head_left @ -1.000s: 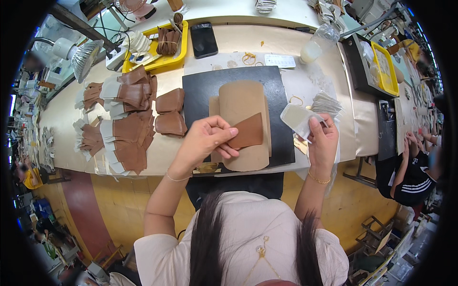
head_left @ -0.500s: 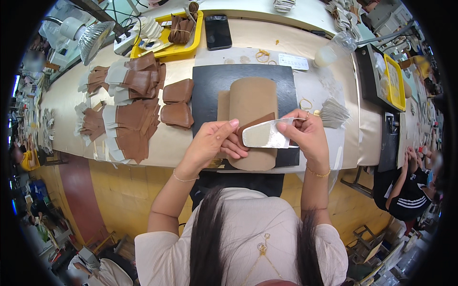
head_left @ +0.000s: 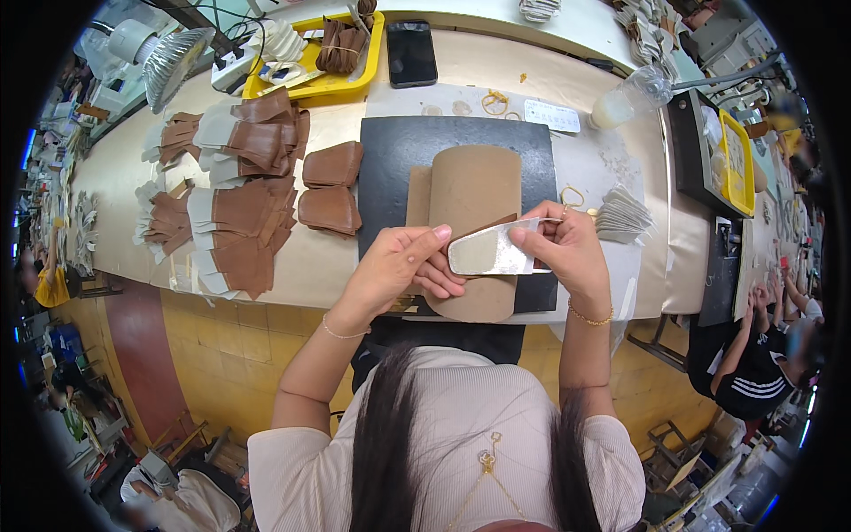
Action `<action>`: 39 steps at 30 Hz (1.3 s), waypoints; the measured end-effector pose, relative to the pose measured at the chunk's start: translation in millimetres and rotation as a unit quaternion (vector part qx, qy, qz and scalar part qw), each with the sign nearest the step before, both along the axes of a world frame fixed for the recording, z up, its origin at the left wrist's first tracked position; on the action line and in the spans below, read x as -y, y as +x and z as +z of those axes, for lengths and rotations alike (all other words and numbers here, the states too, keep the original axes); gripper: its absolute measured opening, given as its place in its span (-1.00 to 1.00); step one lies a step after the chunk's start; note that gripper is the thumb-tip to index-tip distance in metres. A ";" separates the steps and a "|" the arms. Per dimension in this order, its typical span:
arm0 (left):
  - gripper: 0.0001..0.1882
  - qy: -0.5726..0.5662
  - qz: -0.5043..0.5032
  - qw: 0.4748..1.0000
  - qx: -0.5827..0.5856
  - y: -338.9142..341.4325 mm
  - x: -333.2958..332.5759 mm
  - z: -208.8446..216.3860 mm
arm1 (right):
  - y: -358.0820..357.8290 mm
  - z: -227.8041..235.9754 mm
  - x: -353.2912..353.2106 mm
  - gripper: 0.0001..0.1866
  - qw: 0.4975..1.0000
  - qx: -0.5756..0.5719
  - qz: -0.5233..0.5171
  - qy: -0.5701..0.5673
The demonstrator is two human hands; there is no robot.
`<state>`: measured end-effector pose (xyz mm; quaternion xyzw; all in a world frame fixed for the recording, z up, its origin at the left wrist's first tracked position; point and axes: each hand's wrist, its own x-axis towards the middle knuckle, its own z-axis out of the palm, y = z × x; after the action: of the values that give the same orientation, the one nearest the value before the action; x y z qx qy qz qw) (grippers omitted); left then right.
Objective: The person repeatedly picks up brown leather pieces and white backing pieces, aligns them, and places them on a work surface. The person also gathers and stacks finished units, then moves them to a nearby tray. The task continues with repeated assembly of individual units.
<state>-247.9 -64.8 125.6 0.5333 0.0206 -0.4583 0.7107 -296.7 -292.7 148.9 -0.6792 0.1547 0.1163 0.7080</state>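
A tapered white backing piece is held over the rounded brown block, with a strip of brown leather showing along its far edge. My right hand pinches the wide right end between thumb and fingers. At the narrow left end, my left hand has its thumb and curled fingers against the leather and backing; the fingertips are partly hidden beneath. The block rests on a black board. Left of the board lie two small stacks of brown leather pieces.
Fanned brown leather pieces with pale backings cover the table's left side. A yellow tray, a phone and a plastic bottle stand farther back. Fanned white pieces lie beside my right hand. Another person sits at the right.
The white backing now lies closer over the brown leather, so a narrower brown strip shows. Both hands keep nearly the same place and hold.
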 end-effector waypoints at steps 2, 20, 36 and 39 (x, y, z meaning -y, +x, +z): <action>-0.62 -0.001 0.005 1.000 0.000 -0.4 0.7 0.4 | 0.4 -0.9 1.2 -0.86 1.000 -0.004 0.007 0.001; -0.80 0.036 -0.035 0.998 0.040 9.0 2.9 0.5 | -4.5 -33.5 1.6 -0.62 0.991 0.089 -0.056 -0.077; -0.82 0.061 -0.095 0.989 0.100 31.5 3.0 -9.1 | -29.5 -47.3 -35.3 -0.12 0.906 0.317 0.083 -0.266; -0.82 0.032 -0.099 0.989 0.101 32.1 3.7 -12.5 | -38.8 -65.3 -32.8 -0.08 0.950 0.272 0.018 -0.150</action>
<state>-215.8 -68.5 113.1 0.5987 -0.0894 -0.4695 0.6428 -335.5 -259.9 83.6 -0.7861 -0.0400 -0.0849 0.6109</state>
